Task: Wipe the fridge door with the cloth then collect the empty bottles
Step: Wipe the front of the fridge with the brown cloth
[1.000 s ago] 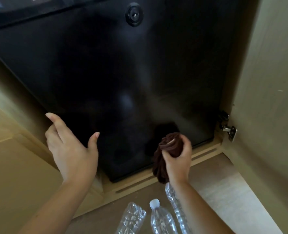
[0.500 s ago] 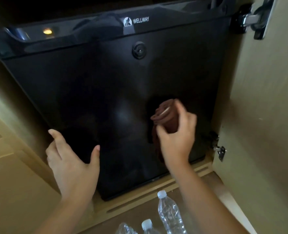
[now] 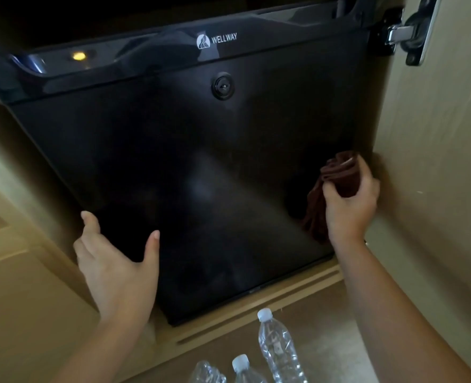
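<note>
1. Two hands are raised in front of the black fridge door (image 3: 173,167), which sits closed inside a pale wooden cabinet.
2. Her or his right hand (image 3: 350,205) is curled tight around a bunched dark brown cloth (image 3: 339,175), thumb on one side and fingers wrapped over the other.
3. That cloth is pressed to the fridge door near its right edge, a little below mid-height, with a loose tail hanging down past the wrist toward the door's lower right corner.
4. The left hand (image 3: 118,269) holds nothing; it is spread wide, thumb well apart from the fingers, at the door's lower left. Whether the palm actually touches the door or hovers just off it, I cannot tell.
5. A round lock (image 3: 222,85) sits high on the door, near the middle, and above it a glossy top band carries the WELLWAY logo (image 3: 217,40).
6. To the right of the fridge door the open cabinet door (image 3: 436,161) stands swung out, its metal hinge (image 3: 403,31) level with the door's top right corner.
7. Below the fridge door, on the floor (image 3: 339,341), lie three clear plastic bottles: one capped bottle (image 3: 277,349) in full view nearest the cabinet base, a second capped bottle (image 3: 244,369) beside it, and a crumpled bottle (image 3: 206,373) at the frame's lower edge, both partly cut off.
</note>
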A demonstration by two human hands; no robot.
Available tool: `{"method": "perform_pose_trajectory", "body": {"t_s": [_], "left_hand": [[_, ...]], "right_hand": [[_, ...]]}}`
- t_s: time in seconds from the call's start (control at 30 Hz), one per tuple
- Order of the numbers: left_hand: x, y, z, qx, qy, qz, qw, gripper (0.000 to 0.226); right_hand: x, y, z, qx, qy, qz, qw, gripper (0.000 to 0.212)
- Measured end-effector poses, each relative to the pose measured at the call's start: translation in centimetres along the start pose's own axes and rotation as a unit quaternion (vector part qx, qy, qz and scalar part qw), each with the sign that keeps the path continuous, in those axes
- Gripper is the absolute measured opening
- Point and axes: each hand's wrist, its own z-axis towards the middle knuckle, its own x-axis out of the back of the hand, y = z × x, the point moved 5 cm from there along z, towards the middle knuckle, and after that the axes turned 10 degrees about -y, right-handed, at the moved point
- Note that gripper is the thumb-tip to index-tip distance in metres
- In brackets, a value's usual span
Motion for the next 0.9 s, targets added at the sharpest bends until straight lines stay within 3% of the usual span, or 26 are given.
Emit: {"method": "perform_pose_trajectory", "body": {"t_s": [0.17, 0.37, 0.47, 0.6, 0.73, 0.8, 0.9], "left_hand": [[0.0, 0.4, -0.2, -0.015, 0.001, 0.001, 1.0, 0.092], [0.0, 0.2, -0.2, -0.013, 0.003, -0.012, 1.0, 0.09], [0.1, 0.0, -0.1, -0.012, 0.009, -0.022, 1.0, 0.088], [0.1, -0.1, -0.1, -0.015, 0.004, -0.019, 1.0, 0.089], [0.0, 0.2, -0.3, -0.023, 0.003, -0.003, 1.0, 0.089], [-0.1, 0.2, -0.2, -0.028, 0.001, 0.003, 1.0, 0.088], [-0.2, 0.1, -0.2, -0.037, 0.001, 0.016, 0.999, 0.088]], "right_hand": [[-3.9, -1.2, -5.5, 0.009, -0.041, 0.018, 0.999, 0.067], [-7.6, -3.3, -10.4, 0.099, -0.118, -0.021, 0.988, 0.07], [-5.8, -2.7, -7.6, 0.095, -0.095, -0.031, 0.99, 0.07], [-2.1, -0.9, -2.7, 0.002, -0.038, 0.003, 0.999, 0.063], [-2.1, -1.1, -3.1, -0.019, -0.007, 0.028, 0.999, 0.061], [-4.2, -2.6, -5.1, -0.002, -0.002, 0.033, 0.999, 0.064], [-8.1, -5.5, -9.3, 0.081, -0.066, -0.011, 0.994, 0.068]]}}
